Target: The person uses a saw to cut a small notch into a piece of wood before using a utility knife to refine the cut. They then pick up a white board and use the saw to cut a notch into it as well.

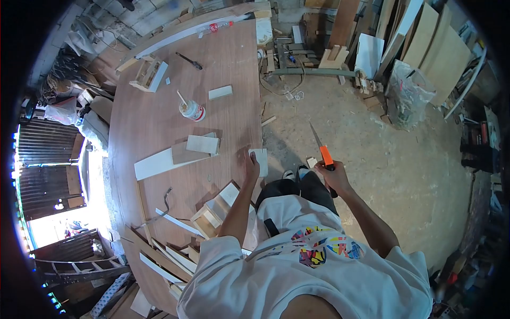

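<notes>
My left hand (252,169) is closed on a small white board (261,162) at the table's right edge, with the thumb lying over its top. Out over the floor, my right hand (334,178) is wrapped round the orange and black handle of a handsaw (325,154). The saw's narrow, tapered blade points forward and away from me, apart from the board. Left of my left hand, a short pale block (202,144) rests across a longer white board (154,167) on the table.
The wooden table (228,125) carries an open white jar (192,111) with a stick in it, a white block (220,92), a dark-handled tool (189,61) and a wooden box frame (149,75). Wood strips (170,260) crowd its near left. A plastic bag (408,95) stands beside leaning boards.
</notes>
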A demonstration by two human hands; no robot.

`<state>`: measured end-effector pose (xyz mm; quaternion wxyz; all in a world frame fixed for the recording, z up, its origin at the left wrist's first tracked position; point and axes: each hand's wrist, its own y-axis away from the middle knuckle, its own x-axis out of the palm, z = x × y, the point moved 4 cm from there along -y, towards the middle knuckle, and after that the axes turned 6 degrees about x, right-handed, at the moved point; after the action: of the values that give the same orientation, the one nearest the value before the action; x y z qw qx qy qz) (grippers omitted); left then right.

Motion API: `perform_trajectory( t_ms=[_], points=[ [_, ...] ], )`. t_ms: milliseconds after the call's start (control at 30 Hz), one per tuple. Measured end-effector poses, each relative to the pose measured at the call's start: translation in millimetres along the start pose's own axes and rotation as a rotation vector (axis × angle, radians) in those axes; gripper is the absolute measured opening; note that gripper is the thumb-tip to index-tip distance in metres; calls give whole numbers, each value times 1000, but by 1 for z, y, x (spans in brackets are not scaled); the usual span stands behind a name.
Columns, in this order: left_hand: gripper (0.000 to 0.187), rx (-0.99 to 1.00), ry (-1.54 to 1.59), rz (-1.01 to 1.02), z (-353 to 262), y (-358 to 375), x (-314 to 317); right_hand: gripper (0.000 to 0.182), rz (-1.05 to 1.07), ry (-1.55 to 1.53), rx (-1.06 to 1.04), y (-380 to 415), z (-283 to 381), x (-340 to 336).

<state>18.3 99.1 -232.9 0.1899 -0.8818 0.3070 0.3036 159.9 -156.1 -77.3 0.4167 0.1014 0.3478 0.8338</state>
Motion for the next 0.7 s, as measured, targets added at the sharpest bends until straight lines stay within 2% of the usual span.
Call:
perform_trajectory(
  t_ms=[33, 67, 133, 333, 433, 500, 567, 633, 700],
  points=[
    [32, -93, 12, 70, -4, 2, -1, 14, 2, 25, -1, -2, 0, 2],
    [32, -96, 14, 78, -7, 2, -1, 15, 4, 50, -2, -4, 1, 3],
    [28, -16, -195, 69, -8, 1, 2, 14, 26, 70, -13, -9, 7, 8],
    [28, 114, -429, 81, 11, -2, 18, 15, 81, -8, -45, -28, 3, 38],
    [29, 166, -344, 95, 15, -9, 25, 24, 52, -6, -77, -35, -19, 59],
    [27, 149, -335, 117, 12, -10, 25, 28, -66, 77, -419, -34, -18, 70],
    [25, 136, -327, 141, 9, -14, 24, 27, -66, 91, -396, -28, -16, 73],
    [25, 170, -296, 153, 10, -17, 26, 25, 76, -43, -41, -13, -4, 75],
    [24, 205, -289, 149, 1, -17, 23, 23, 90, -54, 5, 1, 8, 76]
  ],
)
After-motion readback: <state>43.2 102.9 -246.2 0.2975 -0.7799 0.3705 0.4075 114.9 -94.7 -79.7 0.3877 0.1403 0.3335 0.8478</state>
